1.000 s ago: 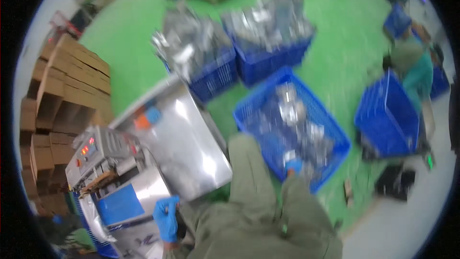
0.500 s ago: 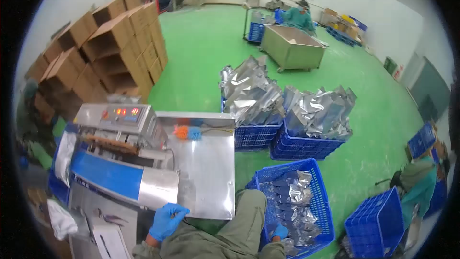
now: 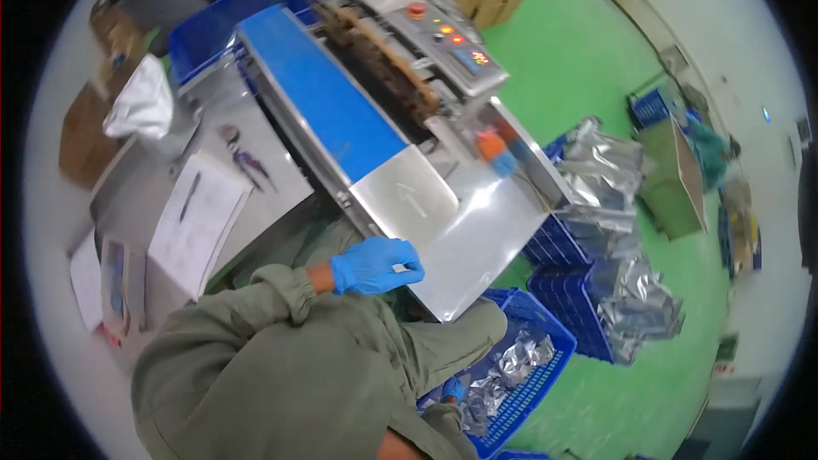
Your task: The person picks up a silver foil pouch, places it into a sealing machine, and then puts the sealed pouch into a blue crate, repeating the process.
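My left hand [image 3: 375, 266], in a blue glove, hovers by the front edge of the steel plate [image 3: 477, 247] at the end of a band sealer [image 3: 409, 25]. Its fingers curl in toward the thumb, with a small gap between them and nothing visible held. The sealer's blue conveyor belt [image 3: 324, 94] lies just beyond it. My right hand [image 3: 453, 389], also gloved in blue, is low inside a blue crate [image 3: 532, 388] at my side. Silver foil pouches [image 3: 503, 375] lie beside that hand. Its fingers are mostly hidden, so its grip does not show.
Blue crates [image 3: 567, 290] heaped with silver pouches [image 3: 605, 187] stand past the plate. An orange and blue brush [image 3: 496, 153] rests on the plate. On the left are paper sheets [image 3: 200, 213] with a pen, and a silver bag [image 3: 143, 102]. A person [image 3: 707, 153] is farther back.
My view has swung left and tilted, bringing the sealer to the middle. My left hand stays near the plate's front edge. The right hand remains in the crate among the pouches.
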